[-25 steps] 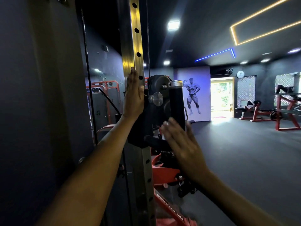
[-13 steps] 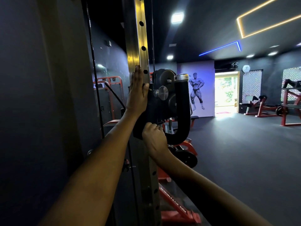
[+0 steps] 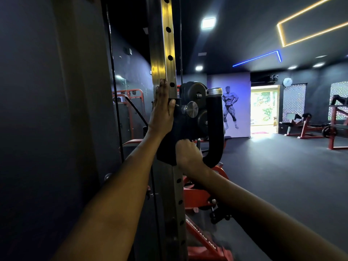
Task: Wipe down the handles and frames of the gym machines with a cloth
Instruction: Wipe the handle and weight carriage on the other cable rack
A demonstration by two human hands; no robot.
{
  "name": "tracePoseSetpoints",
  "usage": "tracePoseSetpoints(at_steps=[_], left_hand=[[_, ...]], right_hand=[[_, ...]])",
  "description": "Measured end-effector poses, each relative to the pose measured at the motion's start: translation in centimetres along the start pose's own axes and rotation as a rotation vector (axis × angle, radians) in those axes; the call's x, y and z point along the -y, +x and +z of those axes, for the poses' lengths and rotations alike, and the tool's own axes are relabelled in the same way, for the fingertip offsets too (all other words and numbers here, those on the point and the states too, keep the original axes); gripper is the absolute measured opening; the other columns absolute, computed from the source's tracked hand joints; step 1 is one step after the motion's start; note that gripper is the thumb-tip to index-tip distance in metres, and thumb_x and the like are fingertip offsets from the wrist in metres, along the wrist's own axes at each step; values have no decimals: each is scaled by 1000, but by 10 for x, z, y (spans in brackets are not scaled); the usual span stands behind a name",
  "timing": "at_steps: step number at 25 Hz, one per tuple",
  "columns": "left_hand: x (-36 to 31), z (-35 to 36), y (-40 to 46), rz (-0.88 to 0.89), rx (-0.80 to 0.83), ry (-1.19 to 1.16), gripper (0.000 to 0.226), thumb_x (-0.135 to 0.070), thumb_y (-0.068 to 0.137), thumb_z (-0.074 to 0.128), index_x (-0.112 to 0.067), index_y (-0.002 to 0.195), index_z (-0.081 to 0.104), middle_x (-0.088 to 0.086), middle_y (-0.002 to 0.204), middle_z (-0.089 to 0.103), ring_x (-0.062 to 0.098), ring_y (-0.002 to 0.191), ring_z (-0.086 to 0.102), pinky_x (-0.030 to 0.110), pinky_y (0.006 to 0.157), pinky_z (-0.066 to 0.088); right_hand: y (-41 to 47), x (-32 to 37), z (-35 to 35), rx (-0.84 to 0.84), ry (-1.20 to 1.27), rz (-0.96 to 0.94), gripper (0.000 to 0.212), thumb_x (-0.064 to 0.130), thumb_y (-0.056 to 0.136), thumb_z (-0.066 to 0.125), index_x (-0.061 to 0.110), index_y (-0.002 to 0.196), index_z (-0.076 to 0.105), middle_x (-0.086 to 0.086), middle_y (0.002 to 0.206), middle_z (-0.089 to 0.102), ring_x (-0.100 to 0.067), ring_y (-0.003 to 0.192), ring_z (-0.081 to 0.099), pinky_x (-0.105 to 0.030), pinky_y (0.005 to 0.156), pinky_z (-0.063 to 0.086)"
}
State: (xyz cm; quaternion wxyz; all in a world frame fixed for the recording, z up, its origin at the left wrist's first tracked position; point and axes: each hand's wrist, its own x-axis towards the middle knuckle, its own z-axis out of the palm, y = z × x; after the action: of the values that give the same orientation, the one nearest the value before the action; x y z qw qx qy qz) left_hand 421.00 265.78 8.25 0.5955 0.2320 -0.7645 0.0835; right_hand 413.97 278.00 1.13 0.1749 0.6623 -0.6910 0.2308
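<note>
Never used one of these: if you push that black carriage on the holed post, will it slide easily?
Probably not freely: the black carriage has a metal knob facing the holed post, likely a lock. It looks stiff and heavy; both hands, left and right, are on it.

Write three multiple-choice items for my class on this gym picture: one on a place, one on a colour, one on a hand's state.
1. Where does the left hand rest?
A. flat on the upright post
B. on the floor
C. on a bench

2. What colour is the ceiling light strip nearest the doorway?
A. green
B. blue
C. red

3. How is the right hand?
A. open in the air
B. flat on the wall
C. curled round the black U-shaped handle

Answers: 1 A, its fingers lie straight up the post; 2 B, the strip glows blue; 3 C, the fingers wrap the handle's lower end.
</note>
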Motion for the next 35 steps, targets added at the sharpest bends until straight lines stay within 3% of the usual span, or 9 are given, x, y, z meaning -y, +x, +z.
tracePoseSetpoints(at_steps=[2,5,8,13,16,21,24,28,35], left_hand=[[0,0,0,0,-9,0,60,-32,101,26,-9,153,6,7,161,0,20,149,-2,42,121,9],[0,0,1,-8,-8,4,60,-32,101,26,-9,153,7,8,161,1,21,149,-1,39,121,9],[-1,0,1,5,-8,16,61,-34,101,25,-8,153,7,10,161,2,23,149,0,38,121,8],[0,-3,0,0,10,20,62,-35,100,25,-9,153,7,8,161,0,23,149,-2,36,120,7],[1,-2,0,-2,19,20,63,-36,100,25,-9,153,6,7,161,-1,23,149,-2,38,120,8],[1,-1,-1,-13,8,21,62,-37,100,23,-11,153,5,5,162,-1,19,148,-4,47,120,12],[1,-1,-2,-13,-6,18,61,-36,101,24,-13,153,5,4,161,-2,16,148,-4,51,120,14],[0,-2,-1,-14,-4,18,62,-37,100,23,-11,154,6,5,162,-1,14,147,-5,49,120,12],[2,0,0,-4,-12,24,62,-38,100,24,-11,154,6,6,162,1,17,148,-3,46,120,12]], right_hand=[[8,-1,2,-35,103,33,24,2,97,36,0,116,52,-17,116,57,-28,103,61,-34,78,51],[-5,-9,0,2,-99,-276,28,2,95,42,3,123,46,-17,121,48,-32,105,59,-35,78,48],[-16,-15,0,-44,-311,-598,26,0,95,36,-1,115,53,-18,118,47,-35,104,55,-36,77,45],[-16,-20,5,-36,-463,-767,21,1,96,39,-4,103,59,-17,114,48,-41,105,54,-40,86,47],[-15,-13,0,-5,-305,-572,23,-3,94,39,-3,110,56,-18,118,47,-34,104,56,-33,77,46],[16,-15,-10,241,-103,-181,26,0,95,40,-5,113,57,-19,121,57,-30,111,57,-32,85,47],[3,-18,-22,272,-306,-194,26,12,97,42,2,115,58,-15,120,57,-28,111,56,-33,84,46],[-49,-28,-33,135,-789,-366,33,21,98,43,2,123,51,-18,126,51,-30,119,48,-44,102,35],[-28,-23,2,-179,-460,-536,44,-1,93,30,-7,136,34,-26,137,37,-35,123,44,-38,99,44]])
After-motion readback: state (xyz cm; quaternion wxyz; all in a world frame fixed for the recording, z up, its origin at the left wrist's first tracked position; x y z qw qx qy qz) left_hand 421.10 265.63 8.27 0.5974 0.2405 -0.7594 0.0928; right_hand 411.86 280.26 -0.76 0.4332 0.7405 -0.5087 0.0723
